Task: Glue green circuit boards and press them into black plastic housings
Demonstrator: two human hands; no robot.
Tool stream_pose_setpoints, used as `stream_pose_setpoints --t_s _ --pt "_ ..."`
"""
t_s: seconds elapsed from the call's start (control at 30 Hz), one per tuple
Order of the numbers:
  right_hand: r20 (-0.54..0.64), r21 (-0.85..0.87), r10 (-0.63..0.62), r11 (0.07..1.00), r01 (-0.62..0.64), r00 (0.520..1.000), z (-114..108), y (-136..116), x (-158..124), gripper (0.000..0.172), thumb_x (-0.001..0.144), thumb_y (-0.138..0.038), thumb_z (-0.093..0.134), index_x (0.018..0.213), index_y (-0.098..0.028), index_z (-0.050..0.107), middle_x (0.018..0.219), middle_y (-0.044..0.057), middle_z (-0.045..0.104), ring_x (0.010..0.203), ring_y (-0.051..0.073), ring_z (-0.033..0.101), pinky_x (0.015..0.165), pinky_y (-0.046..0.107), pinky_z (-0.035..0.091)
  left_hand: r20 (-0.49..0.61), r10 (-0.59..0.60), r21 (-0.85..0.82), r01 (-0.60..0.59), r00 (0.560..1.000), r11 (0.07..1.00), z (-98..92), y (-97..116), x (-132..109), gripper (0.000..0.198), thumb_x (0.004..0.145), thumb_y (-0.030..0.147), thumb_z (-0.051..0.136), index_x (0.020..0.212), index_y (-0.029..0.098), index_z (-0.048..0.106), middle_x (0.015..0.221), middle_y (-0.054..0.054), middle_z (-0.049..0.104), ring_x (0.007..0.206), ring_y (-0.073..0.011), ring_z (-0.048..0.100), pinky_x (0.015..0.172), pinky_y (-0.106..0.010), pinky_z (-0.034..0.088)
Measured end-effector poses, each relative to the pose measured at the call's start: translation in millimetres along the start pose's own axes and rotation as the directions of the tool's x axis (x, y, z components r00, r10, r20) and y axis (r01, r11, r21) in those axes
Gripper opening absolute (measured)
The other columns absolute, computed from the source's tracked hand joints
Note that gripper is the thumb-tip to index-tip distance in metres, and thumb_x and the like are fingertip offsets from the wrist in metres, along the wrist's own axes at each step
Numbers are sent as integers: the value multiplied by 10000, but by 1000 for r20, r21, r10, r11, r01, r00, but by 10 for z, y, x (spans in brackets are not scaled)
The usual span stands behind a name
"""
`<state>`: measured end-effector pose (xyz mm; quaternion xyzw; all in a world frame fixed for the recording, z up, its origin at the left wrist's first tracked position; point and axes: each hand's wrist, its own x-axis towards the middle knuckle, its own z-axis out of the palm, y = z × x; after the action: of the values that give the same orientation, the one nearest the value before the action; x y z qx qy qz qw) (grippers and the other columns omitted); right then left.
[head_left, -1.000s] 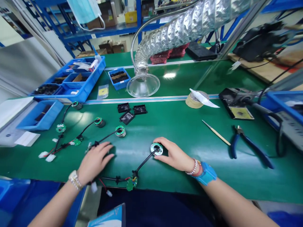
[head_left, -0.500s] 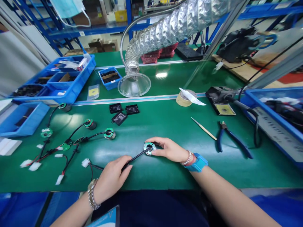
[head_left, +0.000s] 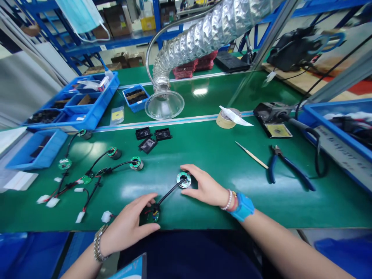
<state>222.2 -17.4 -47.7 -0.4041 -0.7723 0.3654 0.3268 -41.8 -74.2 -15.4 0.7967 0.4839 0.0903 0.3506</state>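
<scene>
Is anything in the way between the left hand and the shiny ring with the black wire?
Nothing visible blocks the way. Only the black wire lies between the left hand and the ring, running to it from the little green board by that hand's fingers.

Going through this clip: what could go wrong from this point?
The black cable runs fairly straight between the ring-shaped metal part by the right hand and the small green circuit board by the left hand, so pulling them apart might strain its joints. Bare fingers this close could also risk static damage to the board.
</scene>
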Motion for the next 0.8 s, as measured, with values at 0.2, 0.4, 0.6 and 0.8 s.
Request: stream_pose_setpoints --t_s 0.2,0.4,0.6,0.8 --pt "-212 -156 -4 987 -30 977 212 -175 -49 300 779 -247 556 1062 -180 481 1069 125 539 1024 249 514 873 430 441 -110 7 25 -4 994 1000 135 122 131 329 823 295 465 1140 208 457 1006 -66 627 897 -203 604 790 -331 498" --pt "-292 39 105 994 -98 951 269 -167 -27 237 735 -133 535 964 -195 531 953 67 555 901 199 546 815 366 453 -99 50 -22 -52 994 998 115 184 197 246 822 292 463 1048 203 504 962 -53 628 841 -183 604 718 -275 502" --pt "-165 129 165 981 -145 972 148 -111 -11 229 711 -129 590 927 -199 563 899 34 565 857 179 554 794 349 454 -58 60 -22 -62 996 998 55 206 173 268 856 306 416 1095 199 475 927 -54 617 735 -160 590 665 -264 495" --pt "158 82 -25 997 12 987 -102 -140 -89 321 774 -244 608 1087 -211 539 1086 69 574 1007 196 540 883 373 437 55 156 149 -162 986 975 -7 262 74 293 837 283 454 1124 242 496 934 -45 619 831 -193 591 694 -294 490"
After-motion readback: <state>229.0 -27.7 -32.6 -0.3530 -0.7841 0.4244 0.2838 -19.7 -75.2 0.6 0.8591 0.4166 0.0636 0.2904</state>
